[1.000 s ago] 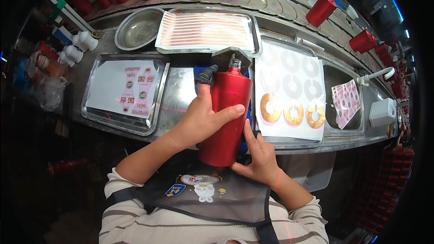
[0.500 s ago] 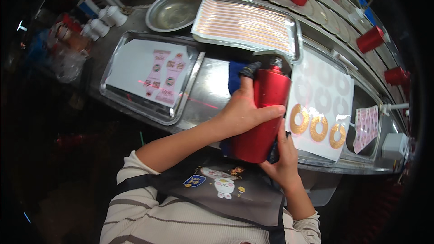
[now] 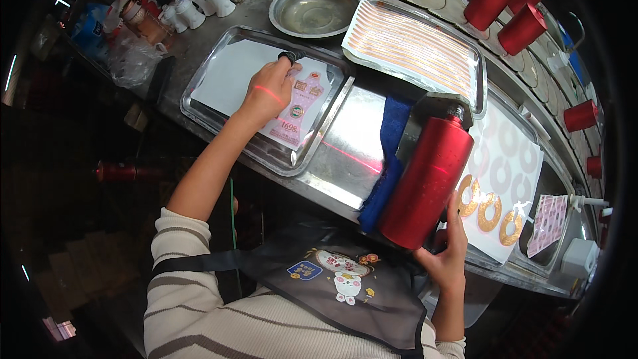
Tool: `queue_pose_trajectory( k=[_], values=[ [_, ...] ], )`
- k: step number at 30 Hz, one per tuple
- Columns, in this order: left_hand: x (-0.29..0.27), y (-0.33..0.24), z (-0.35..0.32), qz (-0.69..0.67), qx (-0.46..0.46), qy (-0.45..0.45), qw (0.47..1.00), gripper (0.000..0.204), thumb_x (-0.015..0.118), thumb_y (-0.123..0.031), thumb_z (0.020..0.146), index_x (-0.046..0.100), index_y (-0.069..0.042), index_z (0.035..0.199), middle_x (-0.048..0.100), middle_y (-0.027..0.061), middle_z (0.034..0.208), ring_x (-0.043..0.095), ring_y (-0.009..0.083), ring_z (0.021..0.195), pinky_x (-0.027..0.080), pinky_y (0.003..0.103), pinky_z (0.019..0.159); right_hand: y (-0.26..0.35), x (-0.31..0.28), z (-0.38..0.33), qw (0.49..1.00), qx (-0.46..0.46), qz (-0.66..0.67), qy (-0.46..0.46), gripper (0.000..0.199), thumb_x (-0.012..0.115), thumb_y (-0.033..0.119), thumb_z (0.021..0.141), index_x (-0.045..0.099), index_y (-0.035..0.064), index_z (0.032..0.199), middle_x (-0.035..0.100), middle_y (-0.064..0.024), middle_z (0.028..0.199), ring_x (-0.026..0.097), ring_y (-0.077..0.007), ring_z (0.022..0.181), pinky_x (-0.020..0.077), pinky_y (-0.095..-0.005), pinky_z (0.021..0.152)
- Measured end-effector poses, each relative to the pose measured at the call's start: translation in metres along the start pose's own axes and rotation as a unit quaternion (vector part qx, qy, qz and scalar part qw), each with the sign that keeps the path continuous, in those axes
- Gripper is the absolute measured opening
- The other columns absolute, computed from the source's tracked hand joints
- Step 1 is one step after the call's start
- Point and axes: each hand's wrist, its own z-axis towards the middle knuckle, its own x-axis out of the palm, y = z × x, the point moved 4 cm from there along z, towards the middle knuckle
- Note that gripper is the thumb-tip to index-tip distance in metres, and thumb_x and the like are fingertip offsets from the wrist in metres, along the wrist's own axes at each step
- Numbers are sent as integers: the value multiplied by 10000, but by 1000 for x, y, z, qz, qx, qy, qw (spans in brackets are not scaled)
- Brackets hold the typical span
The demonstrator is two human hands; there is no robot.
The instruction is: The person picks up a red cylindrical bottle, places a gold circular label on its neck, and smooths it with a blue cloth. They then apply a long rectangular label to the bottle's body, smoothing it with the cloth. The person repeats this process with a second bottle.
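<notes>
on the counter point(image 3: 246, 14), a tray point(image 3: 282, 161) is placed left, a bowl point(image 3: 297, 31) behind it; a bottle point(image 3: 428, 183) is positioned between that tray and a sheet point(image 3: 503, 183) at right, with a cloth point(image 3: 392, 133) at its left.

Left grip point(image 3: 269, 90) at decal point(image 3: 300, 108), red bottle point(image 3: 428, 183)

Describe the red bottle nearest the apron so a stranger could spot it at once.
On the steel counter, find the blue cloth. Just right of it is the red bottle, neck pointing away. Unlike the red bottles on the conveyor, it has the right hand at its base.
</notes>
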Motion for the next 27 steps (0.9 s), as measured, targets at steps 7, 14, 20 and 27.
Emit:
queue_pose_trajectory(
  k=[7,14,20,27],
  values=[
    [-28,42,-13,180,-69,36,981,185,613,-138,909,571,2,1023,656,199,1013,604,394,1047,503,508,861,-10,4,-5,1000,-17,-16,-20,1116,872,153,637,289,-19,1573,573,-67,1015,469,-127,714,382,-264,582],
    [-79,39,-29,209,-223,72,949,480,790,-321,786,595,-9,1095,672,178,1040,615,369,1071,510,451,887,-14,5,-11,1000,11,-17,-15,1140,895,188,643,274,-26,1575,585,-78,1067,486,-127,722,391,-254,586],
    [-39,75,12,185,-127,70,972,643,805,-451,747,569,14,1123,606,208,1235,529,358,1239,386,477,1053,-10,6,-6,1000,16,12,-23,1120,872,169,658,264,-23,1580,588,-80,1086,509,-104,736,401,-239,569],
    [-41,133,56,236,-204,60,948,599,775,-440,798,544,-25,1162,622,183,1254,549,358,1242,373,500,1043,-7,6,-8,1000,7,4,-25,1098,859,164,674,267,-18,1581,587,-82,1105,512,-102,733,413,-238,570]
  ],
)
